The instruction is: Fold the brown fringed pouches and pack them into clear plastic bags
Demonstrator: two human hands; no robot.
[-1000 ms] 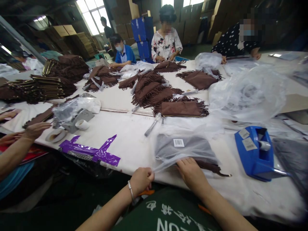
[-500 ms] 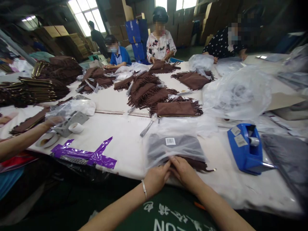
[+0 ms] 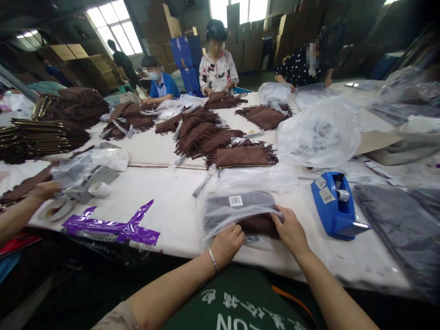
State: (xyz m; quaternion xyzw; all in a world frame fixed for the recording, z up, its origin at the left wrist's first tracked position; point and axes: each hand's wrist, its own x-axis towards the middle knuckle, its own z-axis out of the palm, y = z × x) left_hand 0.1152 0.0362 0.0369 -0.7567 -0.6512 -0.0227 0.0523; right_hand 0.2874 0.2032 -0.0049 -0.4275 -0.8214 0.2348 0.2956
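A clear plastic bag (image 3: pixel 220 211) with a white barcode label (image 3: pixel 235 201) lies at the table's front edge. Partly inside it is a brown pouch (image 3: pixel 257 224), whose near part shows below the bag's opening. My left hand (image 3: pixel 228 243) is closed on the bag's near edge, fingertips curled. On the right side of the opening, my right hand (image 3: pixel 290 227) pinches the plastic edge between thumb and fingers. Beyond the bag, a brown fringed pouch (image 3: pixel 240 156) lies with its zip towards me and a wrapped grey strap (image 3: pixel 202 183) beside it.
A blue tape dispenser (image 3: pixel 333 206) stands to the right, near dark packed bags (image 3: pixel 385 229). Behind lie piled fringed pouches (image 3: pixel 199 130) and a heap of clear plastic bags (image 3: pixel 319 133). Purple tape (image 3: pixel 113 227) covers the left front edge. A neighbour's hand (image 3: pixel 46 190) reaches in from the left.
My hands have moved apart; the right one shifted to the right along the bag's opening, which now gapes more over the brown pouch. The view has swung slightly right.
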